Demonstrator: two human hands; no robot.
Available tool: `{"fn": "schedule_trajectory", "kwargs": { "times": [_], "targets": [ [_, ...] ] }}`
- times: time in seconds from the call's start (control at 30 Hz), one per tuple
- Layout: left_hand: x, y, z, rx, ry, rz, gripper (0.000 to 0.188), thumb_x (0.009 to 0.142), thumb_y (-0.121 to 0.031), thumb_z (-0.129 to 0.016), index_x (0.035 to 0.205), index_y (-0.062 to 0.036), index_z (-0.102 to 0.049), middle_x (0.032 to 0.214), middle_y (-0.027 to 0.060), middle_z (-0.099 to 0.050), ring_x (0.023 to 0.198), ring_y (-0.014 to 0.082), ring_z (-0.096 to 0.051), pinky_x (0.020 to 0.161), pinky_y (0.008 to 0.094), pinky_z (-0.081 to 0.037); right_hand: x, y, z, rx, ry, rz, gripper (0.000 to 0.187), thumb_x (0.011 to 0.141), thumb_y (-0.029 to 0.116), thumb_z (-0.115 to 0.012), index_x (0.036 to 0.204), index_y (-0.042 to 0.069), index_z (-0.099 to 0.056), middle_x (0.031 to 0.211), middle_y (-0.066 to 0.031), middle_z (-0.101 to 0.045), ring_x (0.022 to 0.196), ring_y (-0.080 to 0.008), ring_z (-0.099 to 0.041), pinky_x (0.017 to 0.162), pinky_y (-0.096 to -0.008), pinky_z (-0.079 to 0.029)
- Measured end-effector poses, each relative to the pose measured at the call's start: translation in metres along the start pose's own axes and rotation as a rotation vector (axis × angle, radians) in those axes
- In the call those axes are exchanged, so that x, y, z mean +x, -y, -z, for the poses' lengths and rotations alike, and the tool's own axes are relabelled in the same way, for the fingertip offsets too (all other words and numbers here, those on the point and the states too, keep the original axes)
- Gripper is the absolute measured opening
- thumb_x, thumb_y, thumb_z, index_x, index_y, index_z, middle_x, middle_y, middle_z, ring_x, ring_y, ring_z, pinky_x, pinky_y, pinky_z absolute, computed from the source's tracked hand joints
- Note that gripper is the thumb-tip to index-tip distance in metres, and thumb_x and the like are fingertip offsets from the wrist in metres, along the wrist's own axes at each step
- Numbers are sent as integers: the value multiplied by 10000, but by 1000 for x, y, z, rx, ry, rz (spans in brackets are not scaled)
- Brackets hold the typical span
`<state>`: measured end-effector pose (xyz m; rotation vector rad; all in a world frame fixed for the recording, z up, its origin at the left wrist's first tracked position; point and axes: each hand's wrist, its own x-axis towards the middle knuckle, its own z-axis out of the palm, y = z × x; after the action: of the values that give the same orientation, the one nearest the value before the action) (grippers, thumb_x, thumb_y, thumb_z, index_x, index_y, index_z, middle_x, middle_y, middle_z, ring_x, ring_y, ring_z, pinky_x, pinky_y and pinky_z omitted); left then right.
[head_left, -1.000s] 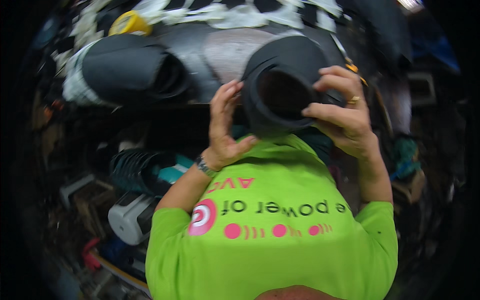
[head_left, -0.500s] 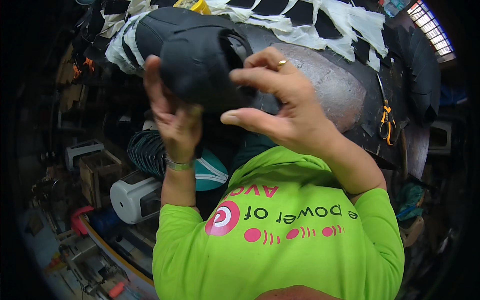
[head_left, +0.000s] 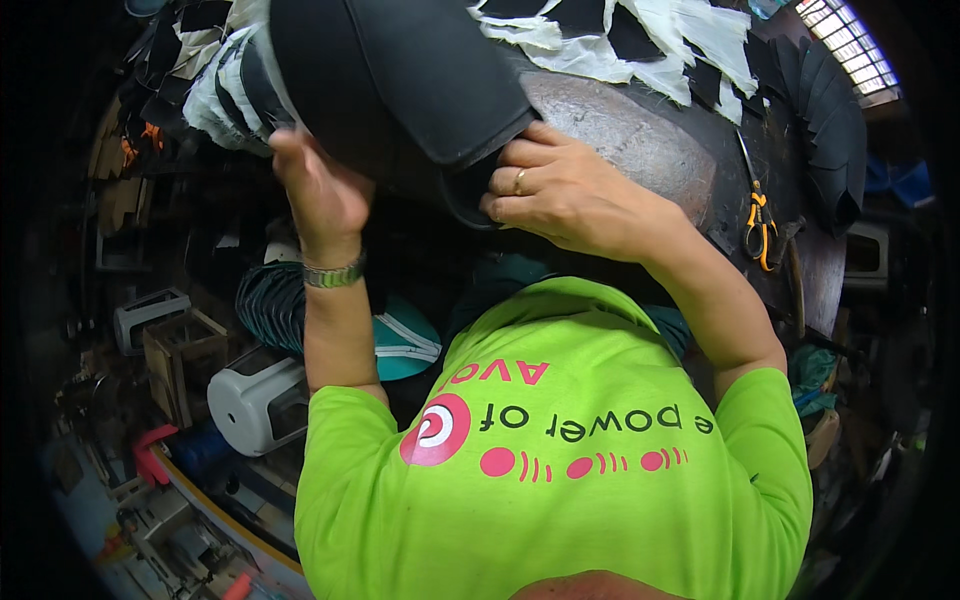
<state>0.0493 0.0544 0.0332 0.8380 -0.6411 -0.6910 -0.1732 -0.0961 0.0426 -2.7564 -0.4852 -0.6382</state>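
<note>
A large black leather-like piece (head_left: 430,80) with a seam along it hangs over the near edge of the work surface, curved and partly folded. My right hand (head_left: 570,190) pinches its lower right corner, with thumb and fingers closed on the edge. My left hand (head_left: 325,195), with a metal watch on the wrist, is raised beside the piece's left side. Its fingers are stretched upward and blurred, and whether they touch the piece is hard to tell. Behind lies a bundle of black pieces with white frayed cloth (head_left: 225,95).
Right of my hands lies a worn grey slab (head_left: 630,140). Scissors with orange-black handles (head_left: 760,230) rest beyond it, near a stack of overlapping black pieces (head_left: 825,130). Torn white cloth (head_left: 690,40) covers the far side. White stools (head_left: 255,405) and a teal piece with white stripes (head_left: 405,340) are lower left.
The black piece, rolled into a tube before, is now opened out flatter and shifted up. My right hand has gone from spread fingers to pinching its corner. My left hand has moved off its underside.
</note>
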Motion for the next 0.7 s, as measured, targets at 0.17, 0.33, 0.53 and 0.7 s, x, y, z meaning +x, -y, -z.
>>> {"fn": "schedule_trajectory", "kwargs": {
  "times": [0.17,0.33,0.53,0.7],
  "targets": [
    [20,-6,17,309,-133,-129,480,854,-27,-822,1281,56,-620,1209,99,-699,1078,188,-679,959,334,-552,-9,-28,-46,-7,91,-14,107,835,121,-664,925,76,-699,970,-47,-625,1036,-243,-571,1094,-415,-395],
    [40,-16,39,796,-331,-340,283,830,-101,-881,1034,25,-731,1043,64,-736,838,108,-646,784,252,-523,6,-38,-66,-79,-139,-172,340,773,32,-723,1106,54,-656,1130,-117,-598,1195,-321,-540,1130,-464,-401],
    [68,1,64,1295,-464,-823,431,827,-297,-897,892,58,-661,1225,170,-650,1114,227,-571,1044,381,-413,24,-1,-83,272,-422,-592,1108,688,146,-905,1577,120,-244,1528,-310,-262,1381,-509,-364,1170,-510,-363],
    [76,2,77,1010,-417,-832,404,898,-175,-828,1192,54,-673,1204,129,-676,1115,238,-604,1052,396,-437,44,-33,-111,260,-367,-613,1181,694,150,-914,1612,121,-171,1561,-355,-210,1409,-547,-320,1176,-547,-345]
  ]
}}
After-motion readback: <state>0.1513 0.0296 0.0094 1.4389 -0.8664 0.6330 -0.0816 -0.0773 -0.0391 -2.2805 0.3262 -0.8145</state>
